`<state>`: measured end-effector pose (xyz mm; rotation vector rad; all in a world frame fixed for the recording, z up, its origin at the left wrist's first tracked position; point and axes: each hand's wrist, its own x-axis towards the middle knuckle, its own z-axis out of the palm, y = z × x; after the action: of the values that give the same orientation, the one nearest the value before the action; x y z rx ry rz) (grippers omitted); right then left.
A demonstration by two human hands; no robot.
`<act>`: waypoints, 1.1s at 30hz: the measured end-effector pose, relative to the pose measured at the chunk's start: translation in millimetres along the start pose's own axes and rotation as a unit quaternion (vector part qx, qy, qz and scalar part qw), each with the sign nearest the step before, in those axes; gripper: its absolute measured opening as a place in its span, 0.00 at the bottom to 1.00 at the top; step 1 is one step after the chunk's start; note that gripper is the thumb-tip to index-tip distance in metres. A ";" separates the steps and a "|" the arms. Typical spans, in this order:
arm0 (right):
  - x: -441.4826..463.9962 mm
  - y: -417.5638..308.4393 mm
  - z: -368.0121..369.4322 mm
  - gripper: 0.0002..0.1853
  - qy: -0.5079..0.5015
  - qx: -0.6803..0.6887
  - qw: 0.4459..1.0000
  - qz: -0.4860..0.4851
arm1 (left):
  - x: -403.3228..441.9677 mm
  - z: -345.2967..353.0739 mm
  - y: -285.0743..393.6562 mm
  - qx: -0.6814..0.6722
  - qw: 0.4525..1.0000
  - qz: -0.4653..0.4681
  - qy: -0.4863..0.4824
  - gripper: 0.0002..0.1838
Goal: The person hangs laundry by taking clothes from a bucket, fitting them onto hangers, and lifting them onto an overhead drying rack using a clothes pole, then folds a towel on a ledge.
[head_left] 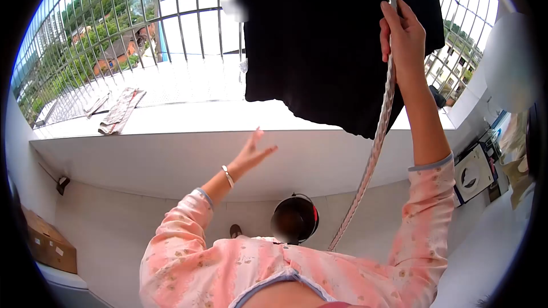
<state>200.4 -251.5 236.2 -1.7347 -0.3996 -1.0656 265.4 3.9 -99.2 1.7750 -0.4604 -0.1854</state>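
My right hand (406, 37) is raised at the upper right, its fingers closed around a long white pole (371, 165) with a twisted pattern. The pole slants from the top of the view down toward my body. Just beyond it hangs a black garment (319, 40), its uneven lower edge above the ledge; its top is out of view. My left hand (251, 151), with a bracelet at the wrist, is held out in front of the ledge wall. Its fingers are spread, slightly blurred, and nothing is in them.
A white ledge (188, 117) with a cloth (121, 111) on it runs below the barred window (171, 17). On the floor stands a dark bucket (295, 219). A cardboard box (48, 242) is at left; a white appliance (475, 175) is at right.
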 end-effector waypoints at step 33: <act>-168.8 202.8 135.6 0.16 0.126 -0.046 0.962 0.238 | 327.6 -107.8 138.9 0.071 0.867 0.478 0.121 0.37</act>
<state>310.1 -183.5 -30.9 -1.6332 0.2260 -0.9403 573.1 -57.6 100.2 1.4855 -1.1252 0.7779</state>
